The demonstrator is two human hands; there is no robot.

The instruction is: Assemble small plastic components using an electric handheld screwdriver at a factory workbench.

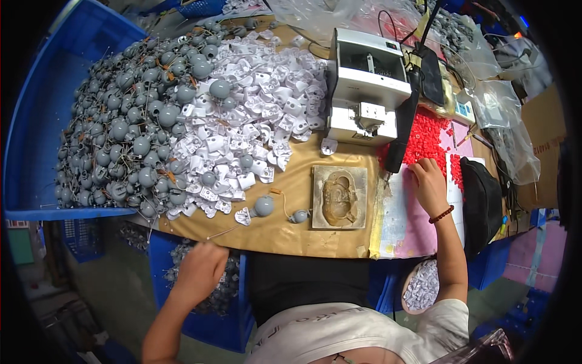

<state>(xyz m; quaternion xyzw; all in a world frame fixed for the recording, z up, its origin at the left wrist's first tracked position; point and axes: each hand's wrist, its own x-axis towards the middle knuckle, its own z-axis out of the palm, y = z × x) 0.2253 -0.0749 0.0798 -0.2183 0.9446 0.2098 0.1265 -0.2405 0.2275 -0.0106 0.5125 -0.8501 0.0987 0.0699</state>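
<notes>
Right hand [428, 182] lies flat, fingers spread, at the edge of the red caps [427, 138] on the pink sheet [418, 233], gripping nothing. Left hand [200, 270] hangs below the table edge [273, 233], over the blue crate [233, 330] of white parts; its grip can't be made out. Clear plastic bags [509, 130] slump far right, white machine [367, 85] behind

Two hands, one white machine [368, 85], one tan mould block [339, 197], one black pouch [481, 203]
</notes>
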